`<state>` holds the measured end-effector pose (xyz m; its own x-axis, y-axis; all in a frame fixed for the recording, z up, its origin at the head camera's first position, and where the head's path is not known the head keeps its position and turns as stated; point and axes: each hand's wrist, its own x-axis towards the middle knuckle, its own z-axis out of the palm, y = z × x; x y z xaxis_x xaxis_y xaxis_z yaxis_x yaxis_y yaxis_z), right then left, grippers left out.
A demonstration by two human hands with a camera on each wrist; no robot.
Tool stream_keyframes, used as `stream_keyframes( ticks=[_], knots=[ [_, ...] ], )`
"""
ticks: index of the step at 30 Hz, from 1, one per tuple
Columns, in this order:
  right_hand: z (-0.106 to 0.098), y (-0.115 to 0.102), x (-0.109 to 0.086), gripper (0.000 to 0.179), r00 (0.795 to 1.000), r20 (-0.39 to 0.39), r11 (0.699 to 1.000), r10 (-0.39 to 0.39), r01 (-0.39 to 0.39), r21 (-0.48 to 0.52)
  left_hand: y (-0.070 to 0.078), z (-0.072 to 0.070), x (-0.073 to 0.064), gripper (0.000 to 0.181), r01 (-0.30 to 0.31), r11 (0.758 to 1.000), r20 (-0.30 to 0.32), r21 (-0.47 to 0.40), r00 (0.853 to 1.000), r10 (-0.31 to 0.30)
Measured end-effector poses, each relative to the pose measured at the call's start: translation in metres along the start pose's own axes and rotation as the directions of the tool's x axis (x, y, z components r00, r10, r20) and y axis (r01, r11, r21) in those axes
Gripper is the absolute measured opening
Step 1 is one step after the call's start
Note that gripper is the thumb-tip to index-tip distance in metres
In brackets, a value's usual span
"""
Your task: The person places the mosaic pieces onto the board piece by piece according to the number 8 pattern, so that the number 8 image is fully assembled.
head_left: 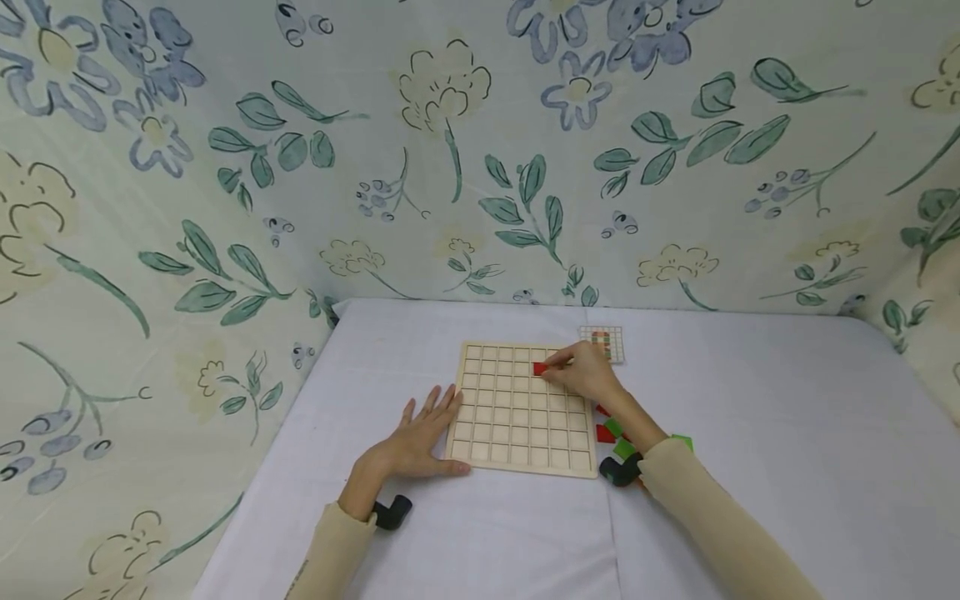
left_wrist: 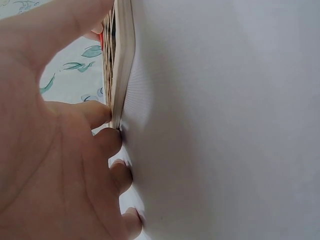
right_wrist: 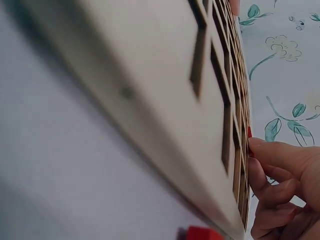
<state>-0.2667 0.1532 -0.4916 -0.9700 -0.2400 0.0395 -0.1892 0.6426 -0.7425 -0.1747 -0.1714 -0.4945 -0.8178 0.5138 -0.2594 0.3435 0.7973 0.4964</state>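
Observation:
A square wooden grid board (head_left: pixel 510 414) lies on the white cloth. My right hand (head_left: pixel 587 372) reaches over its far right part and pinches a red square tile (head_left: pixel 540 368) between thumb and fingers, right at a cell of the second row. In the right wrist view the red tile (right_wrist: pixel 249 132) shows as a thin edge at the fingertips. My left hand (head_left: pixel 420 442) lies spread at the board's left side, its fingers along the edge and the thumb at the near left corner. The left wrist view shows straight fingers (left_wrist: pixel 102 114) touching the board's side.
Several red and green tiles (head_left: pixel 606 433) lie loose right of the board, partly under my right forearm. A small printed pattern card (head_left: pixel 617 343) lies behind the board, partly covered by my right hand. A floral curtain (head_left: pixel 480 167) hangs behind the table.

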Motion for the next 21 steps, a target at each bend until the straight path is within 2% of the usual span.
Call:
stream_keyframes(
  ticks=[5,10,15,18,21],
  knots=[
    [0.003,-0.001,-0.002,0.016,1.0,-0.031,1.0,-0.005,0.005,0.012,0.001,0.0,0.0,0.116,-0.004,1.0,0.002,0.002,1.0,0.004],
    [-0.002,-0.001,-0.003,0.02,0.999,-0.004,0.999,0.045,-0.044,0.03,0.0,0.001,0.0,0.112,-0.01,1.0,0.0,0.008,1.0,0.01],
    [-0.022,0.004,-0.01,0.028,0.997,0.003,0.994,0.081,-0.081,0.079,-0.001,0.001,0.0,0.111,-0.015,1.0,-0.004,0.009,1.0,0.015],
    [-0.037,0.009,-0.02,0.031,0.996,0.0,0.994,0.095,-0.095,0.05,-0.001,0.001,0.0,0.111,-0.014,1.0,-0.007,0.001,1.0,0.014],
    [-0.05,0.017,-0.034,0.035,0.989,-0.012,0.989,0.146,-0.146,-0.007,-0.002,0.001,-0.001,0.111,-0.016,1.0,-0.009,-0.003,1.0,0.016]
  ],
)
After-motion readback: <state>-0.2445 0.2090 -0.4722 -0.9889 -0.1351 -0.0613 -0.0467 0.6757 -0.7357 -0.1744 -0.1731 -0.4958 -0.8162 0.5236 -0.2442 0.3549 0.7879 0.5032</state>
